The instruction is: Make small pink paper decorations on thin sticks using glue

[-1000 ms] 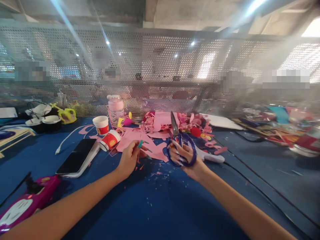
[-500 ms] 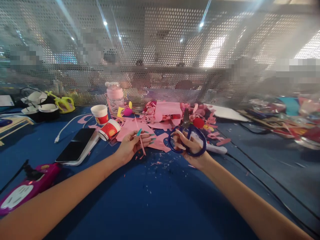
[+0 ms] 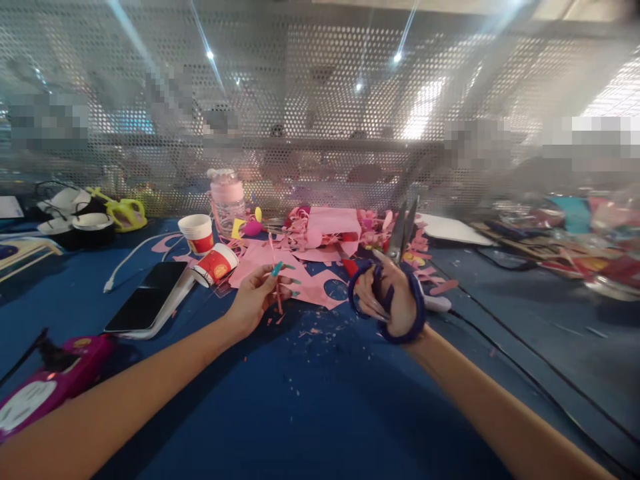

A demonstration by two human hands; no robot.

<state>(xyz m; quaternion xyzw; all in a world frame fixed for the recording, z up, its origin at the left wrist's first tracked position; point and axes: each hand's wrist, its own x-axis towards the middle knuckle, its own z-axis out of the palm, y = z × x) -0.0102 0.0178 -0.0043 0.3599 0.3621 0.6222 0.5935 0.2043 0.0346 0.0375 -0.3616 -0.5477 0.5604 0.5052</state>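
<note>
Between the thumb and fingers of my left hand (image 3: 257, 297) is a thin pink paper strip (image 3: 278, 293), held upright above the table. My right hand (image 3: 395, 293) grips blue-handled scissors (image 3: 419, 303), with fingers through the handle loops. The scissor blades (image 3: 403, 230) point away from me and stand slightly apart, with nothing between them. Behind and between both hands lie cut pink sheets (image 3: 315, 283), one with a round hole. A heap of pink paper pieces (image 3: 333, 223) sits farther back.
Left of my left hand are a tipped red paper cup (image 3: 216, 265), an upright cup (image 3: 196, 233), a black phone (image 3: 147, 295) and a purple power strip (image 3: 60, 373). A pink-lidded bottle (image 3: 227, 200) stands behind. A white-handled tool (image 3: 437, 304) with a black cord (image 3: 505, 357) lies right.
My right hand has turned and shifted slightly right, swinging the scissors so that their blades show parted. My left hand still holds the strip, nearly in the same place.
</note>
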